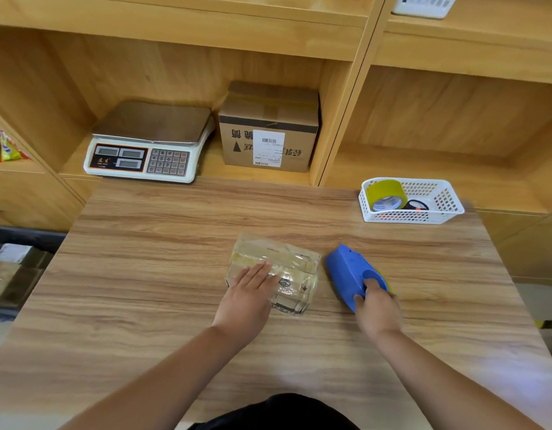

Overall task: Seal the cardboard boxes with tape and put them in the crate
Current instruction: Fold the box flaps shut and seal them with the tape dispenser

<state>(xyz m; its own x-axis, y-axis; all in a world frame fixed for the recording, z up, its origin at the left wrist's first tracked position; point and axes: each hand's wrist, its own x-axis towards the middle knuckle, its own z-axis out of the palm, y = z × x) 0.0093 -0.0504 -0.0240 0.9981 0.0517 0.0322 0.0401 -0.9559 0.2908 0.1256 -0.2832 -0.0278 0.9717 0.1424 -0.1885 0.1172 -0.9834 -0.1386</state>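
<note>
The left hand [253, 283] lay flat, fingers straight and together, pressing on the near-left top of the small tape-wrapped cardboard box [294, 274]. I judged this was to pin the box to the wooden surface [144, 290] and smooth the glossy tape down. The palm covered that corner, so the seam beneath could not be checked.

Just to the right of that hand, the right hand [377, 308] had its fingers curled round the rear of the blue plastic tape dispenser [346, 271], whose nose pointed away, close beside the box but apart from it. That suggested a strip was finished or another was about to start. The cutter and any loose tape end were hidden.

Far to the left of the left hand, below the surface's edge, the dark crate [26, 237] was cut off by the frame. It seemed to hold boxes, too blurred to count.

Beyond the right hand stood a white perforated plastic basket [445, 209] holding a yellowish roll of tape [384, 190], presumably a spare.

Farthest off, on the shelf [209, 169], sat a white electronic scale [147, 141] and a brown labelled cardboard carton [268, 119].
</note>
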